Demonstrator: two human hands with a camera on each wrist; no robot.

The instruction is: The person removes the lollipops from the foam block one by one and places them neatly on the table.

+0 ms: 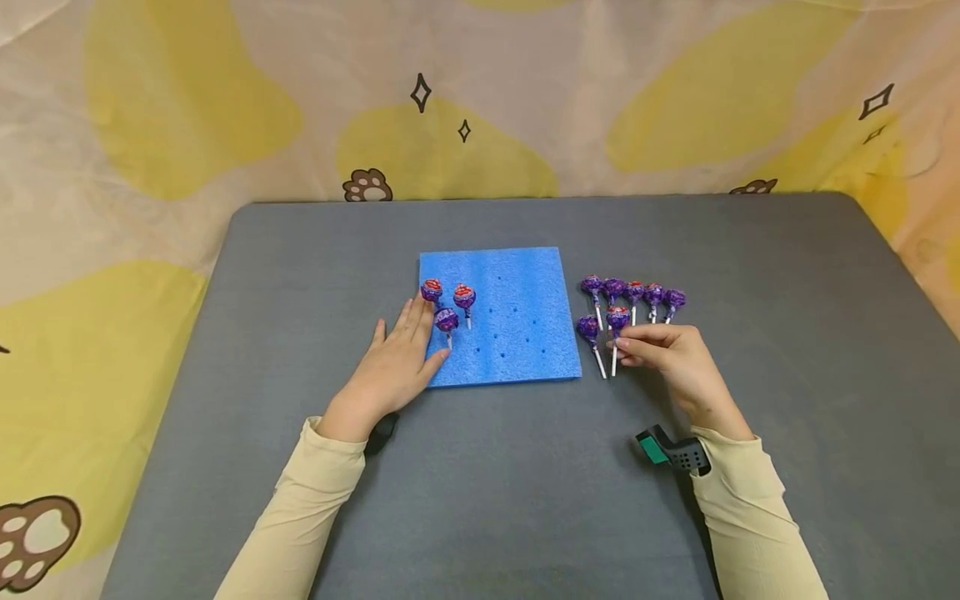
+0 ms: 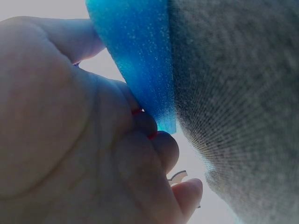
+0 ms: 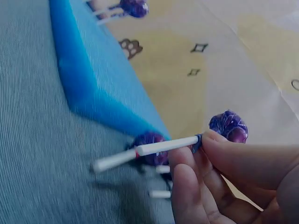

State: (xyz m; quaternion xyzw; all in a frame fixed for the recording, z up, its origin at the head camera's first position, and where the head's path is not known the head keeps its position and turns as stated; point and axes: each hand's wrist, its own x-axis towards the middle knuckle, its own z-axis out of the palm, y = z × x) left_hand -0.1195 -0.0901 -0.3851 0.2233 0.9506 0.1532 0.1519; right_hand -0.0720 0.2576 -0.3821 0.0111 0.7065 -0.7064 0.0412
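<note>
A blue foam board (image 1: 517,283) with small holes lies on the grey table. Three purple-wrapped lollipops stand in its left part, among them a front one (image 1: 446,319). My left hand (image 1: 397,358) rests along the board's left edge, fingers extended, thumb at the front corner; the left wrist view shows the palm beside the foam (image 2: 135,51). Right of the board, my right hand (image 1: 667,358) pinches a lollipop (image 1: 618,318) between thumb and fingers, just below its wrapped head. In the right wrist view its white stick (image 3: 168,145) points away from the fingertips.
Beside the held one lies another lollipop (image 1: 588,328) on the table (image 1: 510,483). Several more lollipops form a row behind it, including one at the right end (image 1: 675,298). A patterned cloth (image 1: 480,100) hangs behind the table.
</note>
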